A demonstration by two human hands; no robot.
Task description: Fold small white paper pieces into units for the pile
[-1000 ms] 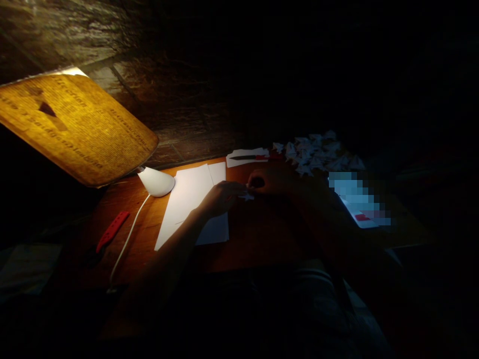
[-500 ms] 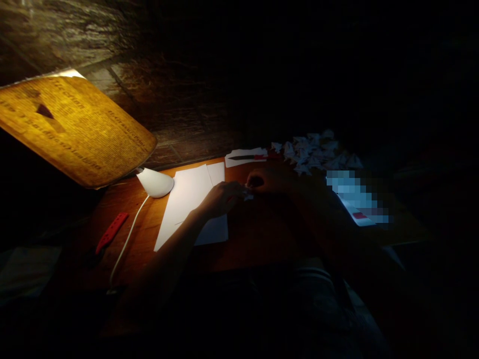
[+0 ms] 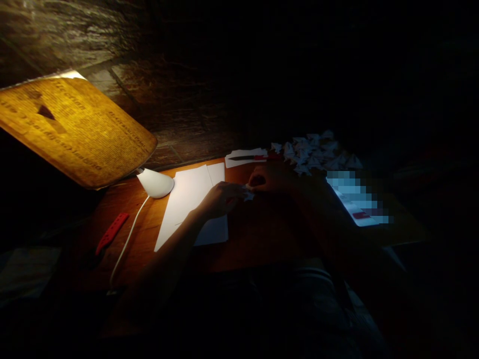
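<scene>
Between my two hands is a small folded piece of white paper [image 3: 248, 196], its pointed edges showing below the fingers. My left hand [image 3: 221, 198] reaches over the white paper sheets [image 3: 189, 199] and pinches the folded piece from the left. My right hand [image 3: 264, 179], in dim light, has its fingers curled and pinches the same piece from the right. Exact fingertip contact is hard to make out in the dark. Behind my right hand lies a heap of small folded white papers [image 3: 309, 152].
A white lamp base [image 3: 155, 183] with a cord and a lit printed yellow shade [image 3: 82, 129] stands left. A red-handled tool [image 3: 112, 232] lies near it. A dark blade with a red handle [image 3: 243, 158] rests on paper strips. A glowing screen [image 3: 352, 204] is at right.
My hands have barely moved. The folded paper between them has shifted slightly, and more of its pointed edge shows.
</scene>
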